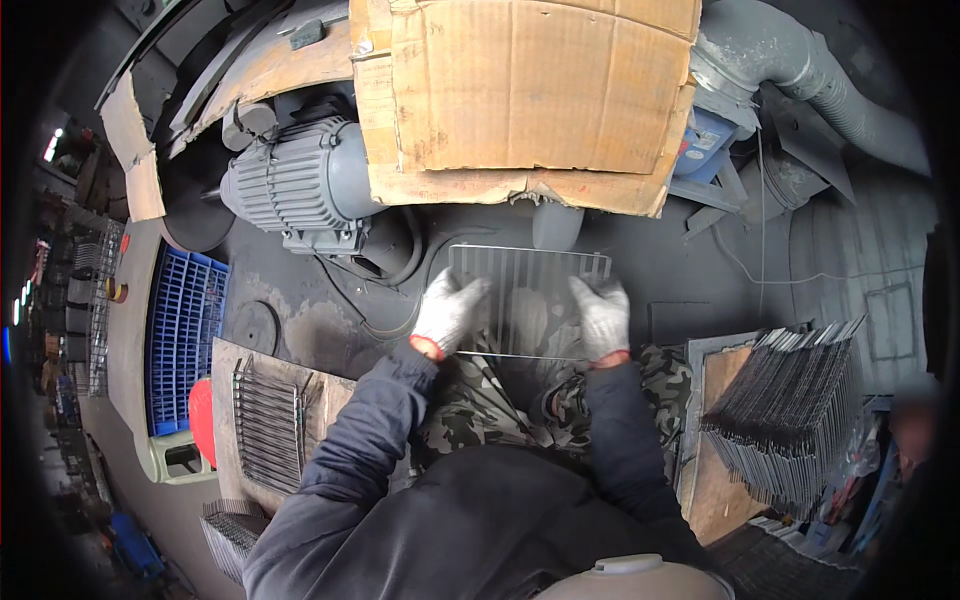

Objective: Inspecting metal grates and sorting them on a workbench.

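Note:
A rectangular metal wire rack [530,300] is held level in front of me, above my lap. My left hand [447,306], in a white glove with a red cuff, is closed on the rack's left side. Gloved the same way, my right hand [602,316] grips its right side. The rack's inner bars look faint and blurred. Just beyond its far edge, a grey rounded machine part [557,227] sticks out below a cardboard cover [545,90].
A grey motor [295,180] stands at the far left. On a board to my left lie several wire racks [268,425], near a blue plastic crate [187,330]. At right, a large stack of racks [790,410] rests on a wooden board [725,475]. A ribbed duct [855,105] runs at the far right.

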Tool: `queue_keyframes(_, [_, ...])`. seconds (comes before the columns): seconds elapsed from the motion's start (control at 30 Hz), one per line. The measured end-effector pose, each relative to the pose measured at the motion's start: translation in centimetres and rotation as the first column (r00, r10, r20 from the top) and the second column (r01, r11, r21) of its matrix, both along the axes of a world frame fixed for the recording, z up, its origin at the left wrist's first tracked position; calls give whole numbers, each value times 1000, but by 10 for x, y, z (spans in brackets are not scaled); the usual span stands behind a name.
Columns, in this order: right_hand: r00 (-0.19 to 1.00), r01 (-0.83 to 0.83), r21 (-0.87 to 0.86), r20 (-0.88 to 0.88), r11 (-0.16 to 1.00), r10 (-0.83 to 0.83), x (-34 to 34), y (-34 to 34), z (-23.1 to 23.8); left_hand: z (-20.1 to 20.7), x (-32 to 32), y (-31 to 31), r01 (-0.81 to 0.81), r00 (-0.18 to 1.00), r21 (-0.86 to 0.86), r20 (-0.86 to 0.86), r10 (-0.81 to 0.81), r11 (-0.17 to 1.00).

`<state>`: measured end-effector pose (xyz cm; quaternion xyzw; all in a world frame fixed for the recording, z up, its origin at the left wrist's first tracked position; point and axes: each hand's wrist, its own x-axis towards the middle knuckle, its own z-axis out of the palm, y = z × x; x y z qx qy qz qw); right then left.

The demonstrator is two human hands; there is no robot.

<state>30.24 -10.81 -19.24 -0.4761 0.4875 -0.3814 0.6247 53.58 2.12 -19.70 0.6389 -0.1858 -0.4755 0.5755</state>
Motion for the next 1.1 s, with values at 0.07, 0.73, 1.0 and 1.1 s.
queue_keyframes(0.07, [996,83,-22,31,996,-82,-28,-6,4,-3,-27,-21,53,990,62,131,-60,997])
queue_keyframes(0.73, [985,172,82,6,982,-173,-61,-23,28,3,-64,-49,148,984,47,96,-152,988])
queue_keyframes(1.0, [982,-178,49,-56,983,180,29,-7,-22,17,16,24,-61,979,89,-186,77,994])
queue_keyframes(1.1, [992,53,105,-118,993,-40,-6,-15,-3,14,-10,-10,68,995,91,-75,-61,994])
